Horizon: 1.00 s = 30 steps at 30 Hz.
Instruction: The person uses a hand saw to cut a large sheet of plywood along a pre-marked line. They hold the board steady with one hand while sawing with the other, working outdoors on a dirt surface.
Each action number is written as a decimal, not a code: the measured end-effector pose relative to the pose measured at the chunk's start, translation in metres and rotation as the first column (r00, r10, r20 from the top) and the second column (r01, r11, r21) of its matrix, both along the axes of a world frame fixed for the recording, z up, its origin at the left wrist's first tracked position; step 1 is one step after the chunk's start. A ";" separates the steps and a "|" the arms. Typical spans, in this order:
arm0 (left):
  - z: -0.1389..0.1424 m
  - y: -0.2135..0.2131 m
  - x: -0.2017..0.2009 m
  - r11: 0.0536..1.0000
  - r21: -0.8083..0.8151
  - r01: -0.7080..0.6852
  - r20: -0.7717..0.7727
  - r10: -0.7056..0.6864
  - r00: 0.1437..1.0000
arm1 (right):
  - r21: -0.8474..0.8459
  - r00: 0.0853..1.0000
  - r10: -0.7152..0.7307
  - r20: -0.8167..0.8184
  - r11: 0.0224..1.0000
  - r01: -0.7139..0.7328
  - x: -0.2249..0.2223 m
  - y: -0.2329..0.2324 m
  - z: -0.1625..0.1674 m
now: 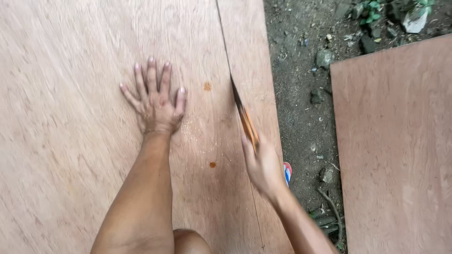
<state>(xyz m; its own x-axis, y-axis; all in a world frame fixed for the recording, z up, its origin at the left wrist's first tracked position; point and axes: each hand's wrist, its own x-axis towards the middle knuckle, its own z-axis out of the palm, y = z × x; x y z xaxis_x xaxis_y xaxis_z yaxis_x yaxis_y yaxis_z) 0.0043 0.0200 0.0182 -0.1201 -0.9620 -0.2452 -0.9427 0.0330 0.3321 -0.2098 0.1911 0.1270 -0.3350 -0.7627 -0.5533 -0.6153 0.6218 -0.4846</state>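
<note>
Kerf drift is your main risk. Your right hand point(263, 164) is wrapped shut around the handle of the handsaw point(245, 117), whose blade sits edge-on in the cut line point(225, 42) running up the plywood sheet point(70, 141). The blade is blurred, so I can't tell how far it leans; any lean would likely pull the cut off the line.

Your left hand point(155, 101) lies flat on the sheet, fingers spread wide, holding nothing, just pressing down. It sits near the blade, left of it. If the saw jumps out of the kerf, that hand is probably what it meets first.

The strip right of the cut point(256, 70) overhangs bare dirt point(301, 94), with no support that I can see. It could sag and pinch the blade, or tear off near the end.

A flip-flop point(287, 171) shows just beside your right wrist, close under the cut. A second plywood panel point(395, 150) lies well apart on the right.
</note>
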 end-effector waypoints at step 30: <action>-0.007 -0.011 -0.002 0.997 0.075 0.011 0.067 -0.016 0.998 | -0.053 0.992 -0.122 0.028 0.991 0.123 0.026 -0.061 0.013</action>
